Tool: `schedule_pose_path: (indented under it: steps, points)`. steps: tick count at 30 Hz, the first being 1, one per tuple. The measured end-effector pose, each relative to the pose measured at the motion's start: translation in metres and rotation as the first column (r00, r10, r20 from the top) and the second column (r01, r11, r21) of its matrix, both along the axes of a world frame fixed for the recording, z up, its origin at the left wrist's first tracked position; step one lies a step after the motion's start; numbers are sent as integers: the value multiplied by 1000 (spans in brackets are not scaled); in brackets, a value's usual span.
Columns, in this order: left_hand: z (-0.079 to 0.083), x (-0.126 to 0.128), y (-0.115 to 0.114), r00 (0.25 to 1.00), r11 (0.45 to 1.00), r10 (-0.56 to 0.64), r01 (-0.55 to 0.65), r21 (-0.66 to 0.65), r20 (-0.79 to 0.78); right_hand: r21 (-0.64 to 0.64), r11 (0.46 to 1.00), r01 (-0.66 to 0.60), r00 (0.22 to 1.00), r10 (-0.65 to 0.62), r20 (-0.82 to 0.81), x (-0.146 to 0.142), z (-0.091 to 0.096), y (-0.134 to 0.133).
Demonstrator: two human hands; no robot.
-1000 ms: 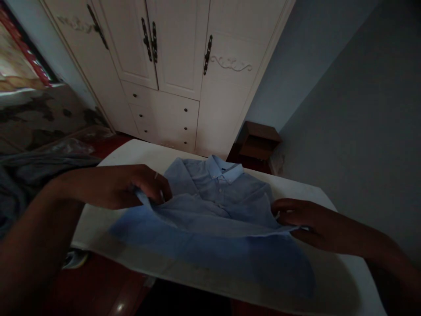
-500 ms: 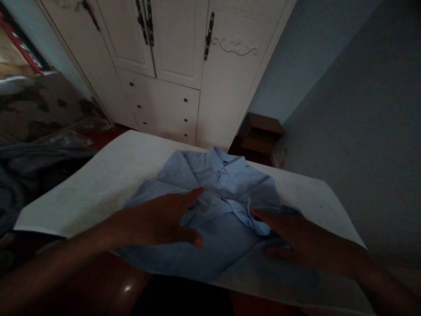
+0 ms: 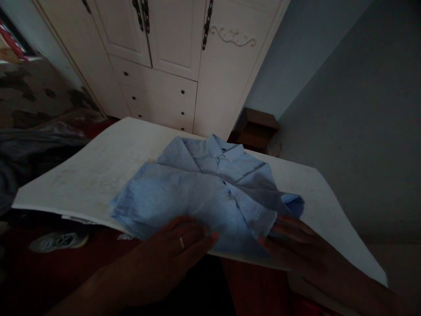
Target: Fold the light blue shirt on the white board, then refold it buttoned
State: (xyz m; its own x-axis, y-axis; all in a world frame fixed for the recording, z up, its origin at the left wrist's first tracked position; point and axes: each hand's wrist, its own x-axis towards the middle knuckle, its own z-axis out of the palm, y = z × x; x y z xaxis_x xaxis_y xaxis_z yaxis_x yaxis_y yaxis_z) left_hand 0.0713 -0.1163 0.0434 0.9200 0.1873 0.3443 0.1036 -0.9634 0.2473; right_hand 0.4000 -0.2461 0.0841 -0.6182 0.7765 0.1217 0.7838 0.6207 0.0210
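Note:
A light blue button-down shirt lies folded on a white tabletop, collar toward the wardrobe. My left hand, with a ring on one finger, rests with fingers stretched out on the shirt's near edge at the table's front. My right hand lies flat beside it, fingertips on the shirt's near right corner, next to a folded cuff. Neither hand grips the cloth.
A white wardrobe with drawers stands behind the table. A small brown wooden stand sits in the corner by the blue-grey wall. Dark cloth is heaped at the left. A shoe lies on the red floor under the table edge.
Both hands let go of the raised shirt hem, laid it over the body, then slid back toward me to the shirt's near edge. The view tilted down.

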Motion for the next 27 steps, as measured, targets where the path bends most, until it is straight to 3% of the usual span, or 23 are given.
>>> schedule_pose_path:
  steps: [2, 5, 9, 13, 15, 21, 24, 27]
  points:
    - [-18, -2, 0, 997, 994, 59, -64, 84, 57, 27, 996, -83, 995, 82, 53, -8, -4, -5]
    - [-34, -8, 4, 986, 973, 153, -162, 165, 67, 48, 996, -80, 995, 77, 60, -15, -8, -11]
    - [-37, -24, 12, 983, 968, 183, -182, 172, 5, 56, 997, -48, 999, 47, 26, -13, -20, -17]
    - [-40, -43, 26, 968, 939, 252, -246, 238, 8, 84, 990, 115, 991, -121, 63, -6, -37, -16]
    - [-44, -52, 32, 972, 935, 235, -230, 271, 12, 124, 982, 141, 984, -153, 90, -2, -42, -15]
    - [-53, -66, 35, 990, 930, 121, -139, 340, 74, 319, 948, -22, 988, -28, 154, 8, -40, -25]
    - [-52, -71, 33, 989, 928, 114, -141, 346, 99, 438, 898, -36, 986, -39, 161, 13, -42, -32]
    - [-49, -74, 33, 988, 919, 108, -141, 368, 110, 477, 879, 7, 979, -102, 174, 15, -47, -36]
